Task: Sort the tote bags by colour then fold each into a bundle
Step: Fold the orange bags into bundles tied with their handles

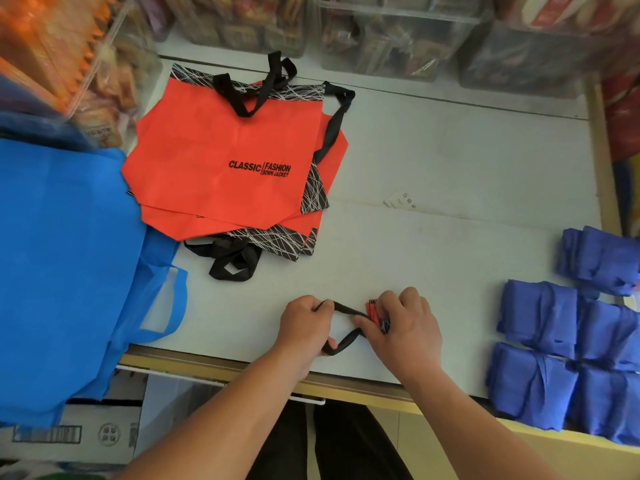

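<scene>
Near the table's front edge my right hand (403,329) grips a small folded red tote bundle (374,311), mostly hidden under its fingers. My left hand (306,325) holds that bundle's black strap (343,310), stretched out to the left in a loop. A stack of flat red tote bags (214,161) with black handles and black-and-white trim lies at the back left. Light blue tote bags (62,258) lie flat at the left and hang over the table's edge. Several dark blue folded bundles (540,317) sit at the right.
The white table (433,168) has a yellow front edge. Clear bins of packaged goods (391,36) line the back. A small paper label (401,199) lies mid-table. A cardboard box (72,434) stands on the floor at the lower left.
</scene>
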`<state>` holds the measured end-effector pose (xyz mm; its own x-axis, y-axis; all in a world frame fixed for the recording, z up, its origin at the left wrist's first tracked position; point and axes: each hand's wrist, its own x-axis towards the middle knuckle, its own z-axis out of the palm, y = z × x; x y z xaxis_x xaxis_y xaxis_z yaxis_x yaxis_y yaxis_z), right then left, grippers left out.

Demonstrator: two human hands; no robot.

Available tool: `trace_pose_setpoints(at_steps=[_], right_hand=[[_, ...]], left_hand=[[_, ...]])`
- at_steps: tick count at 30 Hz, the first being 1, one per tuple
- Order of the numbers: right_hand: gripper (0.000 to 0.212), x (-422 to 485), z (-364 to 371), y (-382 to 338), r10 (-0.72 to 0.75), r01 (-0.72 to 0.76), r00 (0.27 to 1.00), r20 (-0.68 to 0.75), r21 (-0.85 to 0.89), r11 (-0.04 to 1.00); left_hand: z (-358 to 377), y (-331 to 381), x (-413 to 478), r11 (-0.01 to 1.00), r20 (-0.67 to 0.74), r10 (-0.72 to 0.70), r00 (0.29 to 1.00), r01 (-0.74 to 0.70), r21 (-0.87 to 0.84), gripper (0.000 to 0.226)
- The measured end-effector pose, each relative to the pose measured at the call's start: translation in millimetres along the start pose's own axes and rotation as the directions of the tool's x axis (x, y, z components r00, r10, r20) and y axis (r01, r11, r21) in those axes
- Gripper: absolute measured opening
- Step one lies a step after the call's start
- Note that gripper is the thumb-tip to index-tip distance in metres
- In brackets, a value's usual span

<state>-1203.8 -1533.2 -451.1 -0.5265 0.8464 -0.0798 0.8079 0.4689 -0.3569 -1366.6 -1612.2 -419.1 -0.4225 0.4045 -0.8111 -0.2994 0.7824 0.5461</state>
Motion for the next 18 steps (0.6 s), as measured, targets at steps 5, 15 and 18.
trace_pose_setpoints(at_steps=[5,15,18], right_hand=[[0.035,-14,-8,-3,-0.026,0.034,0.998,-0.051,0.162,0.986],[0.096,-11,-38,9,0.56,-0.657,0.751,0.35,0.311,0.687],[0.054,-7,-44,8,0.505,-0.679,0.732,0.457,0.429,0.596]], left_hand=[[3,13,3,0.986,-0.02,0.011,1.0,-0.008,0.165,0.024],[5,31,-5,0.967,0.04,-0.043,0.998,0.032,0.254,0.024],[3,33,-5,0.968,0.042,-0.033,0.999,0.022,0.251,0.025]])
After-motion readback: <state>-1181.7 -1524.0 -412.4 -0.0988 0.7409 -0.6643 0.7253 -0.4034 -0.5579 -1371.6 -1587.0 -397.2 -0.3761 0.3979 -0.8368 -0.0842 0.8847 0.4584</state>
